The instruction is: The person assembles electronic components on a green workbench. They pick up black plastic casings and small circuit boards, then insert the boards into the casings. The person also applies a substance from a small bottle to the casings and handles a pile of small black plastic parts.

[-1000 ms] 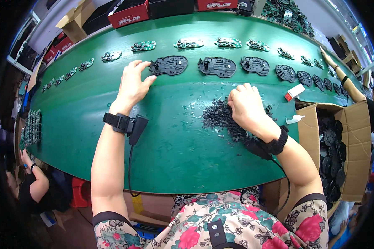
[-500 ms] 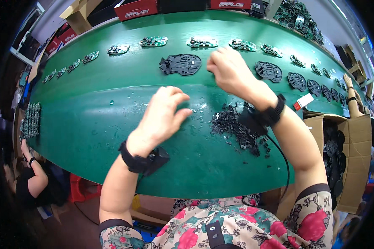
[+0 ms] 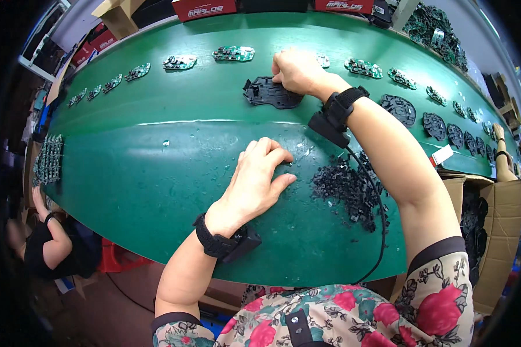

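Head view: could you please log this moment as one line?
left hand: flat on green belt, near small black parts | right hand: on black plastic shell

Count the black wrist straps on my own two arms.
2. One wraps the left wrist, behind the left hand on the green belt; the other wraps the right wrist, behind the right hand touching a black shell. None seems hidden.
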`<state>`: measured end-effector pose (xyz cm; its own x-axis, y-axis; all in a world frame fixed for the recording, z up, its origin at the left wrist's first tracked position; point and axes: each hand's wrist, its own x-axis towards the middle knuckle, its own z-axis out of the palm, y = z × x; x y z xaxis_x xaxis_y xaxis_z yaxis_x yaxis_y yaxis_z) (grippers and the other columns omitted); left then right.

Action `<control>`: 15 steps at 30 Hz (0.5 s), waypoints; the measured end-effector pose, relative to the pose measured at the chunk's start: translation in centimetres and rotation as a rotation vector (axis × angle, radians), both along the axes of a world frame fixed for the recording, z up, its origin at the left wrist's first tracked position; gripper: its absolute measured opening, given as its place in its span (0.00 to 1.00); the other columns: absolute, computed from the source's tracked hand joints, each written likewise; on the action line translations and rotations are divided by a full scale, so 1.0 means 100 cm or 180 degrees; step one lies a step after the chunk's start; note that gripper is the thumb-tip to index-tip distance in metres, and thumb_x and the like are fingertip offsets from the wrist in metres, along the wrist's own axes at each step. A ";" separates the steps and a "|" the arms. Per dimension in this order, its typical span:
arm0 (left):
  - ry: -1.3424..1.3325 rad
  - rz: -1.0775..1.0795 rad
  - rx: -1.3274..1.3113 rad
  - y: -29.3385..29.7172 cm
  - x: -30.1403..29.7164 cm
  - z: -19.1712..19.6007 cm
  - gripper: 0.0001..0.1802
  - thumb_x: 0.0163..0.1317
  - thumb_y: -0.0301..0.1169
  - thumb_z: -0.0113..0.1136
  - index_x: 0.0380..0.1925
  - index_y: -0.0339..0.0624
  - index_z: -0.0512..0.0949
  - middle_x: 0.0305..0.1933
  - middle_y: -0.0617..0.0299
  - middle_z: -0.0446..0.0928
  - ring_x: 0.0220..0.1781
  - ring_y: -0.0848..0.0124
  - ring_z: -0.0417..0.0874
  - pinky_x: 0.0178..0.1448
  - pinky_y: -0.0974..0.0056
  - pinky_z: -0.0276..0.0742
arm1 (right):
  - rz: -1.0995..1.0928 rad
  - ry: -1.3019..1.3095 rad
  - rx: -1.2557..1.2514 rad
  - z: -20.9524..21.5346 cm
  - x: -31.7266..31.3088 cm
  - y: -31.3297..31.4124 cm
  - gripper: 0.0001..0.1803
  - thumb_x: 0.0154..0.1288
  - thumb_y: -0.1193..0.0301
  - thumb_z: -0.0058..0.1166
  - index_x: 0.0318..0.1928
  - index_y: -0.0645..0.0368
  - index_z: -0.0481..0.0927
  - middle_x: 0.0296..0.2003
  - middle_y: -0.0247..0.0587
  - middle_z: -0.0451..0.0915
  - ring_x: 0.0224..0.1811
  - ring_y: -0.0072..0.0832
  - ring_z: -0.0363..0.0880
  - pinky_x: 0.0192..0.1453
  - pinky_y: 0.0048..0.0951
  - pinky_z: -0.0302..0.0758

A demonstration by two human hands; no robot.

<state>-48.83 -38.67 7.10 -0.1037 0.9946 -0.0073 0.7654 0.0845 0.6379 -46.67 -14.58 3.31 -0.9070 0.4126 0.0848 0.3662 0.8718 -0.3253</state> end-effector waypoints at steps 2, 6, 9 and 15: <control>-0.0026 -0.0013 -0.0008 0.001 -0.001 0.001 0.16 0.52 0.29 0.67 0.42 0.40 0.77 0.45 0.56 0.72 0.50 0.58 0.73 0.55 0.58 0.71 | -0.0079 0.0239 0.0314 -0.002 0.002 0.004 0.09 0.53 0.66 0.64 0.29 0.58 0.84 0.33 0.50 0.83 0.41 0.47 0.81 0.50 0.42 0.75; -0.0126 -0.0068 -0.0059 -0.002 -0.007 0.002 0.16 0.54 0.30 0.67 0.42 0.40 0.78 0.46 0.56 0.72 0.50 0.58 0.73 0.55 0.58 0.71 | 0.0084 -0.0092 0.0318 0.011 0.001 0.001 0.10 0.52 0.65 0.64 0.30 0.59 0.83 0.34 0.49 0.83 0.39 0.46 0.82 0.49 0.42 0.74; -0.0162 -0.0081 -0.0166 -0.004 -0.010 0.007 0.16 0.54 0.31 0.66 0.43 0.40 0.79 0.47 0.55 0.72 0.51 0.58 0.73 0.55 0.58 0.71 | -0.0113 -0.0420 0.0380 0.020 0.003 -0.013 0.07 0.54 0.70 0.59 0.31 0.60 0.83 0.34 0.51 0.83 0.40 0.47 0.82 0.49 0.42 0.74; 0.0056 -0.0077 -0.0253 0.002 0.001 0.017 0.16 0.53 0.32 0.67 0.42 0.39 0.80 0.46 0.54 0.74 0.50 0.57 0.75 0.54 0.58 0.72 | -0.0277 0.0104 -0.0074 0.014 0.014 -0.005 0.08 0.56 0.73 0.52 0.33 0.60 0.84 0.31 0.54 0.82 0.37 0.47 0.82 0.44 0.40 0.77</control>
<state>-48.75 -38.43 8.85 -0.0806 0.9931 -0.0848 0.7789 0.1159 0.6163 -45.22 -15.08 4.73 -0.8645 0.4919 0.1032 0.4291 0.8293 -0.3580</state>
